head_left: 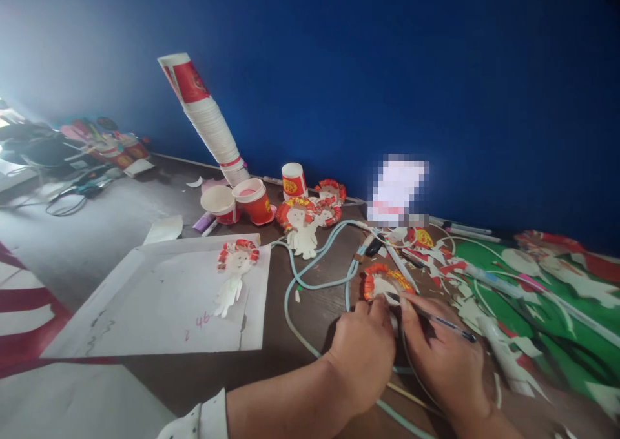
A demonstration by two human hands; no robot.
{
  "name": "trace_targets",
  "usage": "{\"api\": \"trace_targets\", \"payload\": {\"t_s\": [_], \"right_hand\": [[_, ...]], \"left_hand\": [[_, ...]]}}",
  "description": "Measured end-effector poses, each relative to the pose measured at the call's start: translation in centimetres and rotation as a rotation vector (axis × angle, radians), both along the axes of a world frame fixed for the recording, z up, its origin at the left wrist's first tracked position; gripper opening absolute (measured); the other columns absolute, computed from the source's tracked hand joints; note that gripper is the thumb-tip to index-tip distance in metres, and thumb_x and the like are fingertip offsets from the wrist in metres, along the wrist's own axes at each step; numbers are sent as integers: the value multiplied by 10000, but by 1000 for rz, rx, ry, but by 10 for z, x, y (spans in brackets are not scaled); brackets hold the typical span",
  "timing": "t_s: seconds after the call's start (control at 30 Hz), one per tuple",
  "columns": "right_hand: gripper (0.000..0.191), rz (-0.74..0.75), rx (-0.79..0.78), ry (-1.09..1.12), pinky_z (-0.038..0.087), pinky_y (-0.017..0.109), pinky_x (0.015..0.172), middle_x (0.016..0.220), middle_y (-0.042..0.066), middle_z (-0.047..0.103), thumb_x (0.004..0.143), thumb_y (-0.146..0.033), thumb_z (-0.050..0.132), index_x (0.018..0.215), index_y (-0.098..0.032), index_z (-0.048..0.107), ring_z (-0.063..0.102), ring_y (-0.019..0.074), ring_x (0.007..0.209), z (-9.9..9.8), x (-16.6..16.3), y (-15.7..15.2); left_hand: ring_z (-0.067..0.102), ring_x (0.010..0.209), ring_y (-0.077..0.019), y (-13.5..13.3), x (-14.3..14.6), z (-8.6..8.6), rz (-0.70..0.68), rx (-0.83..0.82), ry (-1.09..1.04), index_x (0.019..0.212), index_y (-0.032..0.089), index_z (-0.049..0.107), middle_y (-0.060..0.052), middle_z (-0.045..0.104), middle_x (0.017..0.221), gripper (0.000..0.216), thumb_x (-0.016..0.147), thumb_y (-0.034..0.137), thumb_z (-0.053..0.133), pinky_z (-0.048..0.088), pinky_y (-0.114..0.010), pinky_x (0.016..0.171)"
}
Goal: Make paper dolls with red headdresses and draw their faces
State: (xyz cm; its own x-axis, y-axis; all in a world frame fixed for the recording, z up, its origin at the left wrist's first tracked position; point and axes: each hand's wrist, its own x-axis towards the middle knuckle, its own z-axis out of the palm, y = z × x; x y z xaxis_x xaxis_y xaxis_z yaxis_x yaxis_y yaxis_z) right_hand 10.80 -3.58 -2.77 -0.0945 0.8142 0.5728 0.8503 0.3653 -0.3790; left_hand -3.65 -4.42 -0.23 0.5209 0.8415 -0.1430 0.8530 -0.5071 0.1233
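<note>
My right hand [445, 352] grips a pen [443, 321], its tip touching the face of a paper doll [380, 281] with curled red-and-yellow hair. Curled fingers of my left hand [361, 348] hold that doll from below; its lower part is hidden behind my hands. A finished-looking paper doll [233, 292] with a drawn face lies on a white sheet [159, 300] at the left. Beyond my hands, another doll [301, 237] lies near two smaller red-haired ones [329, 212].
A tall leaning stack of paper cups [210, 126] stands by the blue wall [368, 71], with several cups [252, 197] around it. A pale blue cable [290, 310] loops across the table. Paper scraps [465, 297] and a green sheet [557, 310] spread out at the right.
</note>
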Motion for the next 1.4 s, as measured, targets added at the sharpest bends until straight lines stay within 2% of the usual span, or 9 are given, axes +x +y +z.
{"api": "trace_targets", "payload": {"t_s": [0.37,0.97,1.4], "right_hand": [[211,-8,-4,-29,493,271,810,922,56,732,918,-304,526,985,-178,681,675,165,844,-4,1,-1],[218,29,-2,-36,493,284,822,932,62,732,923,-301,524,986,-167,684,675,174,855,-1,0,0],[223,18,-9,-23,486,274,817,929,53,728,924,-311,525,984,-169,687,671,167,852,-4,0,0]], "left_hand": [[567,879,-196,0,0,-1,-30,3,-10,1243,106,549,-130,528,1136,355,919,221,460,520,-266,600],[589,876,-197,-1,-2,-1,-31,23,-29,1199,117,597,-122,561,1126,327,903,210,492,514,-262,622],[597,879,-192,0,-2,2,-39,20,-29,1258,105,555,-135,564,1129,370,914,209,471,514,-253,626]]}}
